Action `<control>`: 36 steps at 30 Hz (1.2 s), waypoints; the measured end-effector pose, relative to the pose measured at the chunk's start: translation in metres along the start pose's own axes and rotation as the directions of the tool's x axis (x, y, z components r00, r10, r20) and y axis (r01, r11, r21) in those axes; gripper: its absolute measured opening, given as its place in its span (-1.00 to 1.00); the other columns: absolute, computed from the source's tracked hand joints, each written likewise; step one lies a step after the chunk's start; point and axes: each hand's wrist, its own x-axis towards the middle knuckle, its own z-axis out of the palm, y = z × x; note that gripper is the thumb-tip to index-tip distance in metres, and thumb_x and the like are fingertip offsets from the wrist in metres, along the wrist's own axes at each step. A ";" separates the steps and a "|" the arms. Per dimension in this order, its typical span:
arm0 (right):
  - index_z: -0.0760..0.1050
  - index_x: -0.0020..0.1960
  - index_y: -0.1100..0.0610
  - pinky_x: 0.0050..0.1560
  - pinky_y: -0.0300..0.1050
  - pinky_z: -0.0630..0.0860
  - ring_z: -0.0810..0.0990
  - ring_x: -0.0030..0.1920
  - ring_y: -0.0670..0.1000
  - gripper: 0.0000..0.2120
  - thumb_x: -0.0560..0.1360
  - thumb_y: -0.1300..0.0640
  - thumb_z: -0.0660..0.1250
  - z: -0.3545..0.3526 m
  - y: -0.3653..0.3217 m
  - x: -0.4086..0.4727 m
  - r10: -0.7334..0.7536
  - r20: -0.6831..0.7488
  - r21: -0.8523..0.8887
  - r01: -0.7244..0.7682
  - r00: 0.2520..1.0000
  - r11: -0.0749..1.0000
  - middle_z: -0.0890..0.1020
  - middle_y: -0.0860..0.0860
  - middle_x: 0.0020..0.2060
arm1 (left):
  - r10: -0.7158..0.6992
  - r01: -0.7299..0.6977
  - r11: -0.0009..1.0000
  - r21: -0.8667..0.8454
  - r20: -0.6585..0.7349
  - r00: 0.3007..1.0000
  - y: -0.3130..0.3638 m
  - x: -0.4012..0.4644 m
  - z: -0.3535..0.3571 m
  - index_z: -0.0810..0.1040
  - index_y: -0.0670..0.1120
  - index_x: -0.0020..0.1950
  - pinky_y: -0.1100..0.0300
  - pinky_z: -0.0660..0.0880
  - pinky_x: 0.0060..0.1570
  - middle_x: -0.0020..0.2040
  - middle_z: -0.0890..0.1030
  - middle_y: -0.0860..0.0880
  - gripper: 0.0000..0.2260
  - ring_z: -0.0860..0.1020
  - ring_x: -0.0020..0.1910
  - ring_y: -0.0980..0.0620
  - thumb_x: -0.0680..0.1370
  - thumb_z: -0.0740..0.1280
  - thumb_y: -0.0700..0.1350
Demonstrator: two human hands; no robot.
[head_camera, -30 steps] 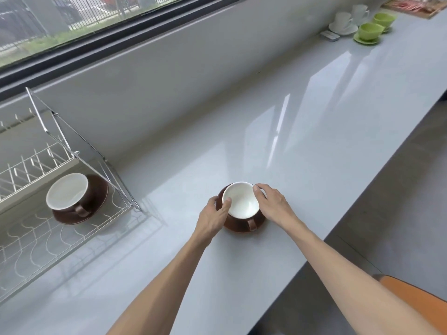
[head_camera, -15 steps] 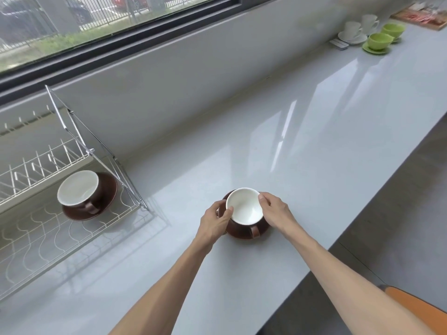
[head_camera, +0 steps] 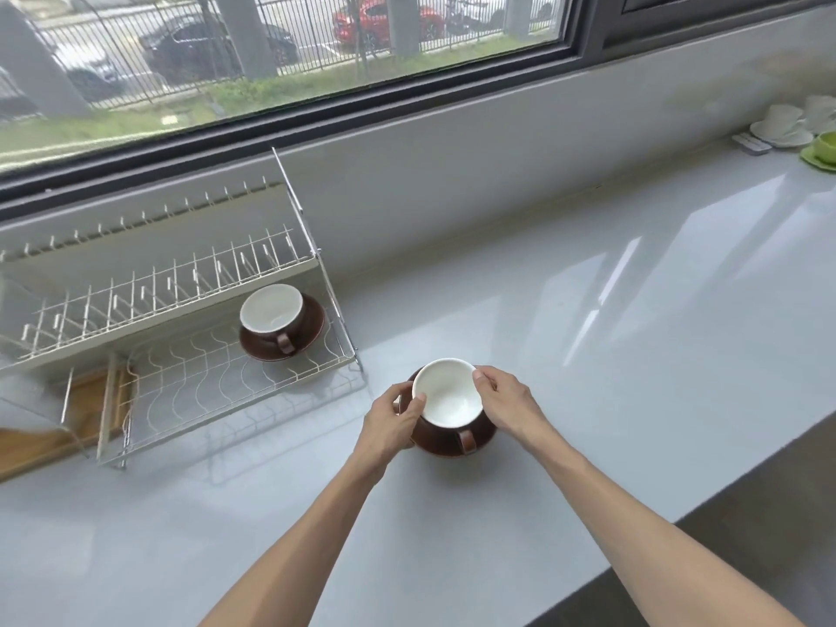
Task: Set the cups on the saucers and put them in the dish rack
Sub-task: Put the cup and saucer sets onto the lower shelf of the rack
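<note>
Both hands grasp one set: the left hand (head_camera: 389, 418) pinches the cup (head_camera: 448, 393) and saucer (head_camera: 452, 441) from its side, thumb on the rim, and the right hand (head_camera: 506, 400) does the same opposite. The set sits just right of the rack (head_camera: 190, 382), whether lifted or resting on the counter (head_camera: 588, 337) I cannot tell. Keep it level — the cup stands loose on its saucer. Carry it left over the rack's wire edge, beside the set (head_camera: 280, 323) already there, and lower gently.
</note>
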 end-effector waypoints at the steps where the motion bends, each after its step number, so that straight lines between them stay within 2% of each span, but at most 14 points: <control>1: 0.50 0.36 0.04 0.21 -0.09 0.40 0.50 0.29 0.08 -0.64 0.68 -0.02 0.08 0.008 -0.008 -0.001 -0.017 0.019 0.001 0.017 1.000 1.000 0.61 0.01 0.23 | -0.006 0.006 1.000 -0.014 -0.024 1.000 -0.002 -0.003 -0.012 0.55 0.09 0.29 -0.09 0.67 0.01 0.09 0.64 -0.18 -0.69 0.66 0.09 -0.14 0.56 0.34 0.08; 4: 0.51 0.35 0.04 0.25 -0.05 0.46 0.51 0.26 0.07 -0.65 0.68 -0.03 0.09 0.035 -0.033 -0.003 -0.068 0.071 0.007 0.068 0.995 0.998 0.61 0.01 0.21 | -0.020 0.014 0.998 -0.061 -0.090 0.996 -0.012 -0.012 -0.049 0.57 0.09 0.27 -0.11 0.67 0.00 0.07 0.66 -0.18 -0.70 0.68 0.06 -0.15 0.55 0.36 0.07; 8: 0.52 0.34 0.01 0.22 0.15 0.54 0.54 0.23 0.11 -0.64 0.66 -0.06 0.12 0.072 -0.066 -0.007 -0.131 0.145 -0.003 0.133 0.981 0.991 0.62 0.02 0.19 | -0.040 0.022 0.995 -0.098 -0.186 0.982 -0.026 -0.028 -0.099 0.57 0.08 0.28 -0.10 0.67 0.00 0.04 0.68 -0.15 -0.70 0.69 0.04 -0.12 0.55 0.37 0.07; 12: 0.55 0.28 0.02 0.17 0.18 0.57 0.56 0.16 0.13 -0.66 0.65 -0.06 0.13 0.109 -0.100 -0.012 -0.195 0.199 -0.011 0.201 0.960 0.979 0.59 -0.01 0.00 | -0.044 0.009 0.991 -0.133 -0.266 0.963 -0.034 -0.045 -0.145 0.58 0.06 0.27 -0.10 0.67 0.00 0.02 0.69 -0.14 -0.70 0.69 0.04 -0.11 0.55 0.38 0.06; 14: 0.56 0.26 0.03 0.17 0.18 0.57 0.56 0.15 0.13 -0.67 0.65 -0.06 0.14 0.125 -0.115 -0.014 -0.217 0.222 -0.006 0.224 0.951 0.975 0.58 -0.01 -0.02 | -0.051 0.007 0.989 -0.146 -0.301 0.952 -0.036 -0.052 -0.165 0.58 0.05 0.27 -0.11 0.67 -0.01 0.01 0.69 -0.16 -0.71 0.69 0.04 -0.12 0.55 0.38 0.05; 18: 0.57 0.22 0.10 0.16 0.20 0.57 0.58 0.13 0.14 -0.67 0.65 -0.04 0.14 0.159 -0.150 -0.017 -0.261 0.262 0.007 0.269 0.929 0.963 0.64 0.09 0.03 | -0.072 0.010 0.986 -0.167 -0.374 0.925 -0.039 -0.060 -0.208 0.60 0.08 0.21 -0.14 0.67 -0.01 0.02 0.69 -0.18 -0.77 0.68 0.06 -0.16 0.55 0.38 0.03; 21: 0.56 0.25 0.01 0.17 0.19 0.57 0.58 0.14 0.10 -0.68 0.64 -0.07 0.15 0.182 -0.175 -0.016 -0.278 0.287 0.013 0.286 0.917 0.958 0.61 -0.03 0.00 | -0.084 0.007 0.983 -0.182 -0.417 0.905 -0.042 -0.058 -0.238 0.59 0.03 0.26 -0.09 0.67 -0.02 0.05 0.66 -0.15 -0.72 0.67 0.04 -0.12 0.56 0.38 0.02; 25: 0.55 0.27 0.00 0.19 0.18 0.56 0.56 0.17 0.10 -0.67 0.64 -0.08 0.14 0.207 -0.205 -0.009 -0.288 0.310 0.018 0.298 0.906 0.954 0.59 -0.04 0.02 | -0.076 -0.009 0.983 -0.182 -0.455 0.887 -0.039 -0.046 -0.274 0.57 0.00 0.30 0.01 0.67 -0.09 -0.03 0.63 -0.09 -0.70 0.64 -0.10 -0.02 0.58 0.36 0.02; 28: 0.55 0.27 0.04 0.23 0.02 0.50 0.51 0.12 0.04 -0.67 0.66 -0.04 0.13 0.224 -0.224 0.004 -0.290 0.314 0.006 0.304 0.904 0.953 0.60 -0.01 0.03 | -0.071 -0.020 0.983 -0.182 -0.480 0.875 -0.036 -0.030 -0.297 0.57 0.01 0.29 -0.07 0.66 -0.03 0.03 0.64 -0.12 -0.72 0.63 -0.03 -0.07 0.60 0.34 0.00; 30: 0.55 0.27 0.03 0.24 0.05 0.50 0.53 0.14 0.04 -0.67 0.65 -0.04 0.12 0.235 -0.236 0.015 -0.284 0.323 0.005 0.298 0.903 0.954 0.60 -0.02 0.02 | -0.069 -0.023 0.983 -0.181 -0.487 0.871 -0.035 -0.019 -0.311 0.57 0.00 0.30 -0.07 0.65 -0.03 0.07 0.63 -0.11 -0.72 0.63 0.00 -0.08 0.60 0.33 0.01; 32: 0.55 0.28 0.00 0.25 0.12 0.50 0.54 0.21 0.08 -0.65 0.63 -0.06 0.12 0.245 -0.246 0.026 -0.266 0.329 0.001 0.281 0.906 0.960 0.61 -0.04 0.06 | -0.064 -0.027 0.984 -0.176 -0.487 0.871 -0.034 -0.005 -0.323 0.55 -0.01 0.30 0.06 0.62 -0.14 0.06 0.62 -0.08 -0.73 0.60 -0.02 -0.04 0.62 0.30 -0.01; 34: 0.53 0.32 0.02 0.29 0.06 0.46 0.53 0.26 0.10 -0.64 0.64 -0.05 0.11 0.255 -0.253 0.037 -0.261 0.330 -0.008 0.279 0.907 0.960 0.63 0.01 0.16 | -0.051 -0.029 0.988 -0.152 -0.500 0.865 -0.035 0.011 -0.333 0.55 -0.03 0.31 0.19 0.54 -0.23 0.09 0.59 -0.08 -0.73 0.57 0.01 -0.02 0.63 0.28 -0.04; 36: 0.50 0.37 0.07 0.29 -0.02 0.39 0.51 0.31 0.11 -0.63 0.65 -0.01 0.11 0.264 -0.258 0.046 -0.265 0.325 -0.010 0.284 0.908 0.959 0.61 0.06 0.25 | -0.048 -0.023 0.992 -0.128 -0.521 0.852 -0.038 0.025 -0.343 0.55 -0.04 0.32 0.14 0.55 -0.16 0.15 0.59 -0.09 -0.73 0.57 0.11 -0.05 0.63 0.28 -0.04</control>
